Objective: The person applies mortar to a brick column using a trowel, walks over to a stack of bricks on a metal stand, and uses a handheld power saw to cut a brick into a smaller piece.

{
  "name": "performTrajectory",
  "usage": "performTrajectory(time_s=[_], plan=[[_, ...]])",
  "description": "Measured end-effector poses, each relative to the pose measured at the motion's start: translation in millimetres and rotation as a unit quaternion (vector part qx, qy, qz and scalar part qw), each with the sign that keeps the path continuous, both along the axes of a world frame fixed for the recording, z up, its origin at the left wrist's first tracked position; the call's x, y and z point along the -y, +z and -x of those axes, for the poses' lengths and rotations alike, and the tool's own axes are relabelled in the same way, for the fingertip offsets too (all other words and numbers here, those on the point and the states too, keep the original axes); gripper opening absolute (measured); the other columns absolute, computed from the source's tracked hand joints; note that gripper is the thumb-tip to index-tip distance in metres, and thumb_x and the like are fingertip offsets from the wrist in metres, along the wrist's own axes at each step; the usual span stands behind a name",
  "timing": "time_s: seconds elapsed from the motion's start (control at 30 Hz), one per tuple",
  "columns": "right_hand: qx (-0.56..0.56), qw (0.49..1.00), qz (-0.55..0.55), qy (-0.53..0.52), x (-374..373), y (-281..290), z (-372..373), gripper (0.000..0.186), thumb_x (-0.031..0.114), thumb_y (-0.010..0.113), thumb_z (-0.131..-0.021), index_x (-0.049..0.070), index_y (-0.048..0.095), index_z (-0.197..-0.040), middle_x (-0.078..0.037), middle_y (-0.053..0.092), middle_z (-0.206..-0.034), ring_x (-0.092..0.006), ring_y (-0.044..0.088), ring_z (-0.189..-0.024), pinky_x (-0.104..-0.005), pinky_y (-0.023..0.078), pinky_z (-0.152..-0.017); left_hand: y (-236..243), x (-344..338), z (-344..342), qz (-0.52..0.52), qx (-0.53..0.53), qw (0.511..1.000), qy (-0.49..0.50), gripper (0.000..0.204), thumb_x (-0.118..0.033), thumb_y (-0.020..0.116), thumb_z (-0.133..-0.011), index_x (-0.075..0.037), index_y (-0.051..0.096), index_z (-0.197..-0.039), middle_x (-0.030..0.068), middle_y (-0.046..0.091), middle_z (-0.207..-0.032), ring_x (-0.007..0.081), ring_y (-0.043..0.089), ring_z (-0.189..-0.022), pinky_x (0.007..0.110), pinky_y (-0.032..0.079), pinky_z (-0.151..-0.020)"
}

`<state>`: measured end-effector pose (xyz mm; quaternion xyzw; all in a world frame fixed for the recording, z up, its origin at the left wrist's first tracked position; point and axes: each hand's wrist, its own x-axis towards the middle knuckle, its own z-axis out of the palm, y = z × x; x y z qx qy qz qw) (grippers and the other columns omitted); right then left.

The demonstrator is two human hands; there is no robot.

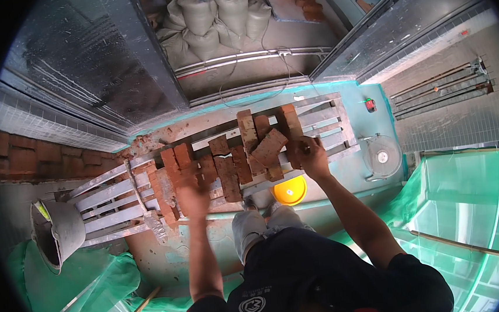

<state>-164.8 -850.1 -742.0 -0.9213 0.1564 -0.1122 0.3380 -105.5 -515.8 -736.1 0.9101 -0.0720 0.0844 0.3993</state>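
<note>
Several red-brown bricks lie across a slatted metal bench in front of me. My right hand (pixel 313 158) is curled at the near end of the rightmost brick (pixel 288 122), fingers against its side. To its left, a tilted brick (pixel 269 147) rests on top of other bricks. My left hand (pixel 193 197) is smeared by motion over the left group of bricks (pixel 169 165); whether it holds one is unclear. A trowel-like tool (pixel 154 223) with a long handle lies across the slats farther left.
The metal bench (pixel 332 127) ends in a grey bucket (pixel 66 226) at left. A yellow bucket (pixel 289 189) stands by my feet, a round clear-rimmed object (pixel 382 157) at right. Green netting (pixel 458 198) hangs behind me. Filled sacks (pixel 197 13) sit beyond the door frame.
</note>
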Motion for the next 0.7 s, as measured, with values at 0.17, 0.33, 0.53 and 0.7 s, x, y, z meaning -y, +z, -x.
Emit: performTrajectory(time_s=[0.17, 0.33, 0.53, 0.7], plan=[[-0.017, 0.983, -0.116, -0.14, 69.9, -48.4, 12.0, 0.046, 0.019, 0.074, -0.08, 0.002, 0.057, -0.12, -0.011, 0.067, -0.091, -0.0195, 0.064, -0.081, -0.0318, 0.052, -0.071, -4.6, 141.6, 15.6, -0.126, -0.01, 0.977, -0.171, 0.079, -0.03, 0.071, -0.081, 0.0, 0.031, -0.143, 0.025, 0.051, -0.126, 0.0398, 0.053, -0.114, 0.044, 0.053, -0.083], [-0.059, 0.987, -0.1, -0.112, 53.0, -22.1, 4.8, 0.066, 0.033, 0.076, -0.079, 0.002, 0.049, -0.13, -0.018, 0.063, -0.106, -0.0267, 0.064, -0.092, -0.0374, 0.051, -0.08, -44.9, 162.7, 6.1, -0.156, -0.012, 0.981, -0.113, 0.081, -0.039, 0.072, -0.079, -0.001, 0.034, -0.14, 0.0231, 0.052, -0.125, 0.0385, 0.055, -0.11, 0.046, 0.053, -0.082], [-0.155, 0.961, -0.216, -0.071, 17.4, -31.4, -1.9, 0.083, 0.039, 0.074, -0.08, -0.007, 0.034, -0.137, -0.015, 0.065, -0.093, -0.022, 0.064, -0.076, -0.0333, 0.053, -0.071, -40.3, 114.9, 4.1, 0.328, -0.067, 0.937, 0.1, 0.041, -0.018, 0.075, -0.079, 0.002, 0.059, -0.111, 0.0097, 0.064, -0.084, 0.0172, 0.06, -0.08, 0.03, 0.048, -0.076], [-0.183, 0.924, -0.332, -0.045, 30.7, -41.9, -14.3, 0.065, 0.03, 0.075, -0.082, -0.005, 0.043, -0.127, -0.011, 0.064, -0.078, -0.0193, 0.062, -0.062, -0.0283, 0.051, -0.056, -83.5, 91.9, -17.1, 0.463, -0.094, 0.875, -0.108, 0.025, -0.017, 0.065, -0.089, -0.001, 0.066, -0.108, 0.0054, 0.065, -0.102, 0.0178, 0.06, -0.094, 0.03, 0.046, -0.083]])
